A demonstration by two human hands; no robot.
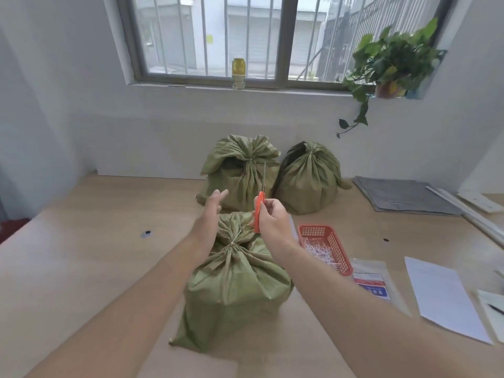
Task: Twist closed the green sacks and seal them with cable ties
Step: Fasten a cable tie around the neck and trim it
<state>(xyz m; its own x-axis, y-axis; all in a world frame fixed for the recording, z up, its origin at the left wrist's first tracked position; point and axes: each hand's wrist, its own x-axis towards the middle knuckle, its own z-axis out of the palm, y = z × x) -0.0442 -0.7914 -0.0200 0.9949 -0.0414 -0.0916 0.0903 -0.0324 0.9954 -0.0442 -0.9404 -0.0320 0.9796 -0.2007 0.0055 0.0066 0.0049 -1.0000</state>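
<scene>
Head cam: front sack sits on the table, neck cinched with a tie. Left hand is open by its top, and right hand grips orange scissors (blades up). Left sack and right sack stand behind, with a red basket to the right.

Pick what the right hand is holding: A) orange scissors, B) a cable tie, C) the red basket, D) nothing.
A: the right hand grips the scissors by their orange handle, blades pointing up, just above the tied neck of the near sack.
</scene>
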